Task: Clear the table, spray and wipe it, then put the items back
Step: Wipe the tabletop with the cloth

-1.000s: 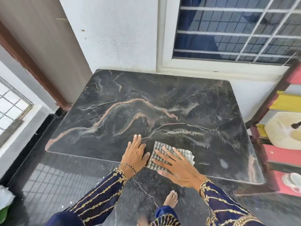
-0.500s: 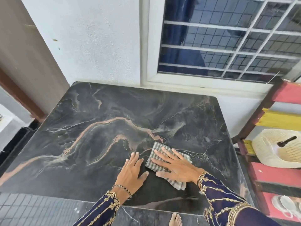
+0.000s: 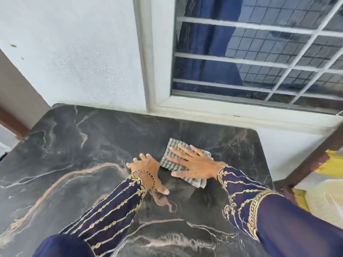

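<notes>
Domestic setting, probably a house porch or a room beside an outer wall. A rough white plastered wall [image 3: 78, 58] meets a white-framed window [image 3: 256, 58] fitted with a metal grille, behind which hangs dark blue cloth. A dark bench [image 3: 78, 145] with a marble pattern of pale and pinkish veins stands against the wall beneath the sill. At right, a painted wooden rack [image 3: 315, 160] in brown and yellow adjoins it. A brown door frame [image 3: 13, 123] shows at left.

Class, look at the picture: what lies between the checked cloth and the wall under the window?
Nothing: in the head view only bare tabletop separates cloth from wall.
</notes>
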`<state>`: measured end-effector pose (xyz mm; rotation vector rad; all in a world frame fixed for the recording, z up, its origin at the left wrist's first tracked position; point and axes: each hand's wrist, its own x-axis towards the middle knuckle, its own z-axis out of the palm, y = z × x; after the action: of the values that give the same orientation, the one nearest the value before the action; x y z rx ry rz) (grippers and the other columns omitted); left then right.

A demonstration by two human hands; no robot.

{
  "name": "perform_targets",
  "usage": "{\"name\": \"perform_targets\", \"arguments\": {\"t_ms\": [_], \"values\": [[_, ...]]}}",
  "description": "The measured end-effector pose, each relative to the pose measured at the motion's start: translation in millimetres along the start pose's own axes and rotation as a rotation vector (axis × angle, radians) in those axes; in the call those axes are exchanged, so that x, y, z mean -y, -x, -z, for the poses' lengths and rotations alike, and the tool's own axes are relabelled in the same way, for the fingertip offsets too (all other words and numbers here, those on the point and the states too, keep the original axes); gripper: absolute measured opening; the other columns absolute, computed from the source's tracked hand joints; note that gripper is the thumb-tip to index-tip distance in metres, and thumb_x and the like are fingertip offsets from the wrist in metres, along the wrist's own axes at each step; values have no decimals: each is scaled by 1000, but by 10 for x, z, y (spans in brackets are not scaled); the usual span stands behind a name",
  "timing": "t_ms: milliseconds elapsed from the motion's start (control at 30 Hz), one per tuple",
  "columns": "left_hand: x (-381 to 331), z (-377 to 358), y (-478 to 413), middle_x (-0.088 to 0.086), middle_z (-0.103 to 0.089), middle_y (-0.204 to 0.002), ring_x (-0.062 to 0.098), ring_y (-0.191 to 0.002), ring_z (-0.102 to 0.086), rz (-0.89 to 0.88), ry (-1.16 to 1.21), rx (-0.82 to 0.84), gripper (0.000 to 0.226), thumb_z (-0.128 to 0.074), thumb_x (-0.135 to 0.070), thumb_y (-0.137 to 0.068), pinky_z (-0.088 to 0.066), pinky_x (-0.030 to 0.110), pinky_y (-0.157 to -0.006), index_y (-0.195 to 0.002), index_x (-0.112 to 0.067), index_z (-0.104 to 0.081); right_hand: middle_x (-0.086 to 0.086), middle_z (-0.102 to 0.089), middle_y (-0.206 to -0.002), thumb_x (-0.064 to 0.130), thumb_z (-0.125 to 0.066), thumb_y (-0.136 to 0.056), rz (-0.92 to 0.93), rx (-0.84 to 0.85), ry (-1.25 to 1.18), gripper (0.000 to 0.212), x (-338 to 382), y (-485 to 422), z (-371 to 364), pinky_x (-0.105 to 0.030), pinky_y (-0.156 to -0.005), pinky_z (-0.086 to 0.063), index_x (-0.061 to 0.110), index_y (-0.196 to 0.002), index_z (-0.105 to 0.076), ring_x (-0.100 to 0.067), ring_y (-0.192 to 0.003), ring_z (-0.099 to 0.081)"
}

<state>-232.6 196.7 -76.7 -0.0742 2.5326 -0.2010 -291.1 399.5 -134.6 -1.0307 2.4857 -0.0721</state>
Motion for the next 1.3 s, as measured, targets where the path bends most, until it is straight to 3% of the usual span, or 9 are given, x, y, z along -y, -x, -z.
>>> {"name": "perform_targets", "arguments": {"t_ms": [67, 100, 300, 500, 667, 900, 1033, 1200, 1300], "values": [[-77, 23, -153, 13, -44, -137, 38, -128, -38, -10, -27, 38, 117, -82, -70, -45, -44, 54, -99, -137, -8, -44, 29, 32, -159, 85, -11, -88, -17, -8, 7, 66, -237, -232, 111, -39, -121, 23, 65, -140, 25, -5, -147, 36], [-106, 16, -208, 16, -44, -138, 40, -129, -36, -27, -43, 62, 117, -82, -69, -45, -44, 54, -100, -136, -7, -45, 29, 33, -158, 88, -8, -85, -23, -14, 9, 67, -339, -340, 170, -40, -121, 22, 66, -138, 27, -5, -147, 35], [-167, -88, -370, 32, -24, -149, 57, -139, -15, 11, -70, 145, 132, -80, -70, -49, -30, 63, -110, -145, 2, -25, 25, 32, -160, 85, -12, -90, -61, -61, 0, 73, -753, -845, 421, -45, -122, 20, 60, -150, 20, -6, -147, 34], [-215, -64, -367, 29, -26, -149, 56, -138, -17, 30, -113, 168, 129, -80, -69, -49, -35, 62, -107, -143, 2, -29, 24, 25, -163, 84, -10, -90, -76, -148, -16, 72, -755, -818, 408, -45, -123, 17, 58, -152, 16, -9, -152, 25], [-211, -29, -334, 33, -24, -150, 57, -139, -19, 29, -153, 154, 131, -77, -72, -52, -35, 61, -108, -143, 7, -26, 25, 28, -161, 90, 2, -79, -93, -138, -32, 80, -992, -556, 358, -47, -124, 16, 58, -150, 19, -7, -150, 29], [-178, -4, -318, 32, -30, -149, 54, -139, -22, 20, -132, 143, 129, -77, -72, -50, -29, 58, -113, -141, 7, -32, 19, 31, -162, 74, -8, -97, -238, -120, -51, 65, -985, -381, 285, -46, -120, 24, 54, -152, 18, -14, -150, 32], [-155, 84, -179, 29, -30, -149, 52, -142, -17, 20, -4, 130, 123, -83, -63, -50, -25, 59, -114, -140, 6, -34, 17, 29, -163, 72, -11, -100, -219, -124, -66, 63, -716, -190, 146, -47, -121, 23, 53, -154, 16, -14, -151, 32], [-85, -14, 60, 18, -29, -148, 42, -140, -24, -26, 197, -24, 122, -86, -55, -54, -34, 54, -110, -146, -4, -24, 22, 27, -163, 72, -12, -99, -181, -166, -71, 61, -130, 263, -237, -47, -122, 21, 56, -153, 13, -12, -151, 29], [-76, -381, 341, 11, -18, -158, 26, -147, -17, -114, 217, -234, 92, -66, -51, -81, -21, 50, -118, -149, -10, -19, 22, 27, -163, 73, -7, -97, -161, -170, -78, 60, 322, 601, -491, -46, -122, 21, 57, -152, 14, -11, -151, 30]]}}
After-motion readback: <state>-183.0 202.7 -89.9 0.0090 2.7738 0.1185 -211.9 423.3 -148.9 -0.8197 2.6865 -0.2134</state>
